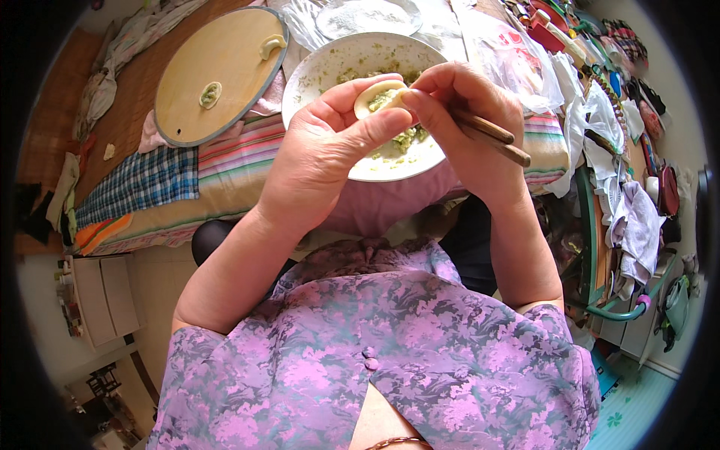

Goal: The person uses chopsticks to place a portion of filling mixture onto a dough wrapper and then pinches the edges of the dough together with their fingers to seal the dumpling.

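Above a white bowl [315, 73] of green filling, my left hand [332, 140] holds a round dough wrapper [365, 101] with green filling [383, 100] on it. The fingertips of my right hand [478, 124] pinch the wrapper's right edge. A pair of wooden chopsticks [489, 130] is tucked in that same hand, their ends sticking out to the right. On the round wooden board [197, 73] at the left lie a folded dumpling [272, 47] near the right rim and an open wrapper with filling [210, 95] lower down.
Behind the bowl stands a dish of white powder [368, 17], with a clear plastic bag [517, 62] to its right. A striped cloth [242, 157] and a blue checked cloth [140, 180] cover the near table edge. A dough scrap [109, 151] lies left. Clutter crowds the right side.
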{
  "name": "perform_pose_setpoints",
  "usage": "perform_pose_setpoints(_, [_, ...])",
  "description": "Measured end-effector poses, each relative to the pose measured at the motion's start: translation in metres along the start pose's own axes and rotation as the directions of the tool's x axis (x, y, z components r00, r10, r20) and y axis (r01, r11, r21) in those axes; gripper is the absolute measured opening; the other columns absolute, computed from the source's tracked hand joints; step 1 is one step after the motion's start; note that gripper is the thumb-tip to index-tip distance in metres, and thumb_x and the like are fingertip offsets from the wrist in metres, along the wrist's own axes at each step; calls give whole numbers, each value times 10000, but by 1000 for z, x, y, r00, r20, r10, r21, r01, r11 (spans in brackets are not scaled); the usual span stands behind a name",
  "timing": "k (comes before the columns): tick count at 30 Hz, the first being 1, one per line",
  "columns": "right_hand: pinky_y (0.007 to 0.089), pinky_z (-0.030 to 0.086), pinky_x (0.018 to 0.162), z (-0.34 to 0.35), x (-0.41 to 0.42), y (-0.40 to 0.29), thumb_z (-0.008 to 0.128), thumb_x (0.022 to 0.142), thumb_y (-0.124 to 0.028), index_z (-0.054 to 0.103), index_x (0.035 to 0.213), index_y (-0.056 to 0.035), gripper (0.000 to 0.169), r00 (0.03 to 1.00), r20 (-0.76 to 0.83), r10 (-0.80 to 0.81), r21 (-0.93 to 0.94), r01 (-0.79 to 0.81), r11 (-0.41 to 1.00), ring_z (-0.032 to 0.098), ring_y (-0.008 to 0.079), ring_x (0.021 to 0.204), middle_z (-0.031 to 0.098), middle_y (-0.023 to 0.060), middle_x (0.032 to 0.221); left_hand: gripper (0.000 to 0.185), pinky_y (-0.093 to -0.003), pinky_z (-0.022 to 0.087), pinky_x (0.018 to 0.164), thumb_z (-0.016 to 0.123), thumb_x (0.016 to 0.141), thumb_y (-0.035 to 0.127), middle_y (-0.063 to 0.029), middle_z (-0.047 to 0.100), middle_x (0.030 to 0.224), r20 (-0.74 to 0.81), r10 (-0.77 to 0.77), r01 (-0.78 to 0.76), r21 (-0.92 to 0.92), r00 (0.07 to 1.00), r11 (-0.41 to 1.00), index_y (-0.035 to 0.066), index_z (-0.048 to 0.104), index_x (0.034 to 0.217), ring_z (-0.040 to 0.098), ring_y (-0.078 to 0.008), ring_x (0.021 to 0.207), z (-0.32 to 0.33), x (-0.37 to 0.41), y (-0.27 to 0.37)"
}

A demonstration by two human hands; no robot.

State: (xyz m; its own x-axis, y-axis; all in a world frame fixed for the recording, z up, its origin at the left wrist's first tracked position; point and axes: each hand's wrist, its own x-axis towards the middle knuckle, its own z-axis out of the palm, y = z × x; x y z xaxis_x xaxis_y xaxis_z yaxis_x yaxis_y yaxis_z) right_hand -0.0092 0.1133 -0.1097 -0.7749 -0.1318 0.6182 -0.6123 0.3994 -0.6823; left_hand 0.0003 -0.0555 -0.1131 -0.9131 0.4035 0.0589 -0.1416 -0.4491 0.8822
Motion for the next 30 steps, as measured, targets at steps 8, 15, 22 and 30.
perform_pose_setpoints(8, [218,395,464,0,1,3,665,786,-114,581,804,-41,113,1000,8,-8,25,8,1000,494,85,494,547,26,597,319,-201,497,776,636,838,80,-76,641,972,-55,172,-160,174,984,972,-45,565,1123,604,-91,860,5,6,-5])
perform_pose_setpoints(15, [232,407,477,1,0,6,656,792,-117,571,797,-39,115,999,15,-33,45,32,998,518,112,501,561,39,612,267,-205,491,786,599,868,95,-88,650,960,-43,221,-204,252,974,946,-47,586,1094,611,-105,865,1,7,-9])
perform_pose_setpoints(22, [242,410,483,-1,0,4,661,791,-138,572,788,-39,133,998,59,-7,-17,8,1000,517,126,506,548,47,602,255,-278,497,858,542,899,101,-132,635,1018,-25,223,-204,317,974,926,-60,585,1092,613,-164,929,-4,5,-7])
perform_pose_setpoints(30, [230,427,533,-12,2,2,637,824,-105,588,813,-9,108,995,75,68,79,-74,994,515,93,556,554,50,623,241,-285,493,865,515,906,90,-178,616,1053,-66,159,-134,293,985,947,-73,586,1069,616,-202,958,-9,1,9])
